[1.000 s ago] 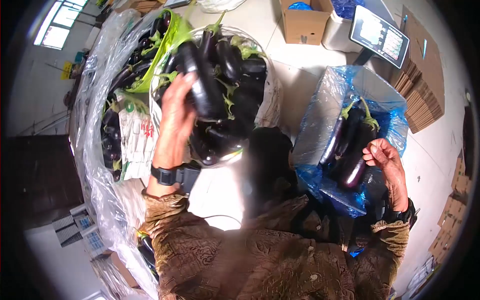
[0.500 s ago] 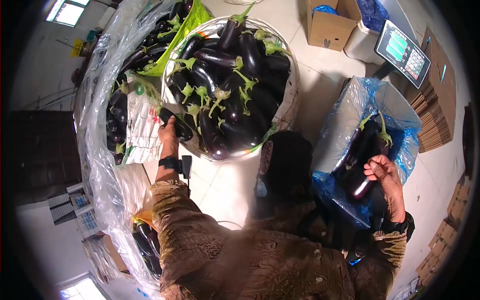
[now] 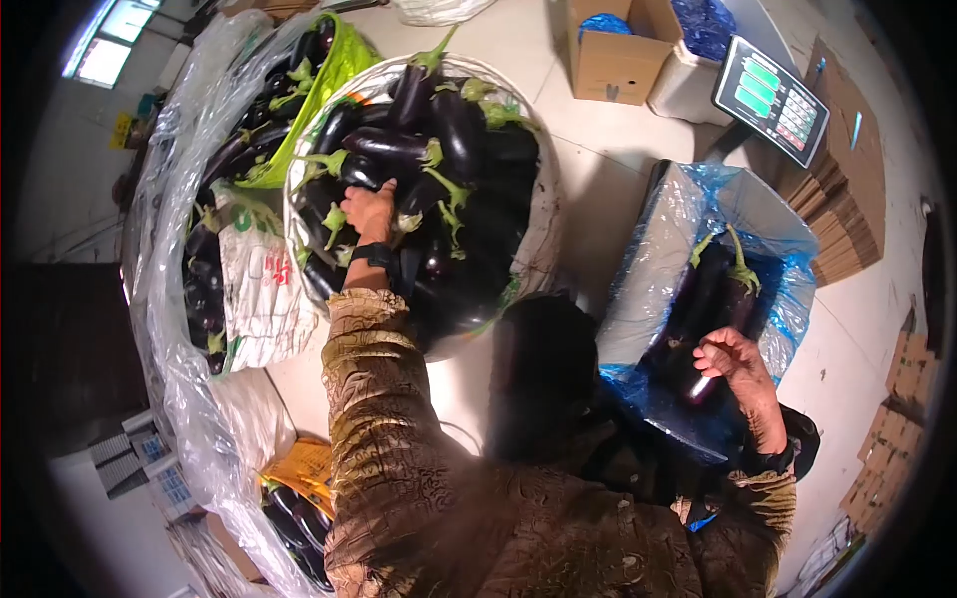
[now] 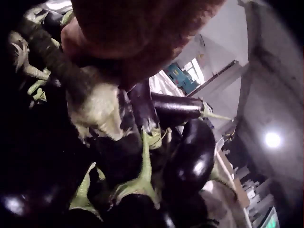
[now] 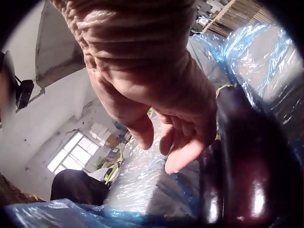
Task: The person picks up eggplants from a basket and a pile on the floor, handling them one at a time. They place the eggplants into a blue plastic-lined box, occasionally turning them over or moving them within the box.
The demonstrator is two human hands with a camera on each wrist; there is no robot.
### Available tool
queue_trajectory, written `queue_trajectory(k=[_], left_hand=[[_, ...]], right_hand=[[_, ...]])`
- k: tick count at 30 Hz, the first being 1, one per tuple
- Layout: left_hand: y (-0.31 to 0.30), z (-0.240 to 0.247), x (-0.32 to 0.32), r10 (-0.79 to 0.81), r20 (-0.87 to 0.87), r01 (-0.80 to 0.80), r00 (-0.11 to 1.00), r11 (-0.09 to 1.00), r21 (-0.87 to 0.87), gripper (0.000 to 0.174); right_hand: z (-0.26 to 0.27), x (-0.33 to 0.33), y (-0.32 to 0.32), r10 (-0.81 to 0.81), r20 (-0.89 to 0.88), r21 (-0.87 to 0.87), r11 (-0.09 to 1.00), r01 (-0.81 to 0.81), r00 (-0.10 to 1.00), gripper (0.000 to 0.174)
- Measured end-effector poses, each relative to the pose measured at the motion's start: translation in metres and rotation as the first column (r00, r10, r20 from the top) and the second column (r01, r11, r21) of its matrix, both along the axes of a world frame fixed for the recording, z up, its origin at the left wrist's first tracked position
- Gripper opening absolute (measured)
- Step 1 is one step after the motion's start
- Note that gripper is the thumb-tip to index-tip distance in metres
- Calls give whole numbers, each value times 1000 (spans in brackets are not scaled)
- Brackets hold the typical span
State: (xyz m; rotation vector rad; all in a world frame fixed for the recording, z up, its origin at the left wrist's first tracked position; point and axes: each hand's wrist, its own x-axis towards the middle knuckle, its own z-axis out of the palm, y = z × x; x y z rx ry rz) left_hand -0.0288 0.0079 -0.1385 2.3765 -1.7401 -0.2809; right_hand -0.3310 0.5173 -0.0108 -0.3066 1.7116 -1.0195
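In the head view, my left hand (image 3: 369, 213) is over the round basket (image 3: 546, 189) of eggplants, its fingers against a dark eggplant (image 3: 361, 171); whether they grip it is hidden. The left wrist view shows that hand (image 4: 137, 35) above stems and a pale eggplant cap (image 4: 97, 107). My right hand (image 3: 740, 377) hovers with loosely curled fingers over the eggplants (image 3: 710, 289) in the blue-lined box (image 3: 638, 264). It holds nothing in the right wrist view, where the hand (image 5: 152, 80) hangs beside a glossy eggplant (image 5: 251, 166).
A scale display (image 3: 770, 100) stands behind the lined box, beside stacked flat cardboard (image 3: 847, 149). At the back is an open carton (image 3: 620, 60). Clear plastic sheeting (image 3: 164, 269) and a printed white sack (image 3: 261, 284) lie left of the basket; an orange bag (image 3: 302, 470) is below.
My left hand has moved from the basket's left side, where it held an eggplant, up and right into the pile. The right hand stays over the lined box.
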Motion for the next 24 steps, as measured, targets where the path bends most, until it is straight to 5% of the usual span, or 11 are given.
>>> queue_trajectory(k=[5,8,10,12,14,16,20,24], left_hand=[[8,5,-12,83,-72,-85,994,996,-30,85],[0,-13,6,-47,-146,18,988,981,-193,90],[0,-12,23,-212,-392,72,895,937,-342,85],[-2,-13,35,-343,-350,127,872,848,-515,73],[-3,-10,49,-363,-442,111,821,859,-500,69],[19,26,40,-283,-713,14,642,934,-358,79],[42,75,65,-266,-951,-40,159,961,-275,48],[47,95,137,-183,-983,-55,11,982,-183,35]], right_hand=[[3,-1,9,-16,14,-19,1000,16,1000,13],[1,0,6,4,21,-18,1000,-3,1000,15],[-4,-3,12,-9,18,-7,1000,9,1000,16],[-5,-4,14,1,17,-2,1000,-1,1000,15],[-10,-7,12,28,1,-8,1000,-28,1000,16],[-9,-3,4,35,3,-10,999,-35,999,16],[-4,1,-4,77,-7,-37,996,-77,997,16],[-15,-1,-3,77,-11,-16,997,-78,997,16]])
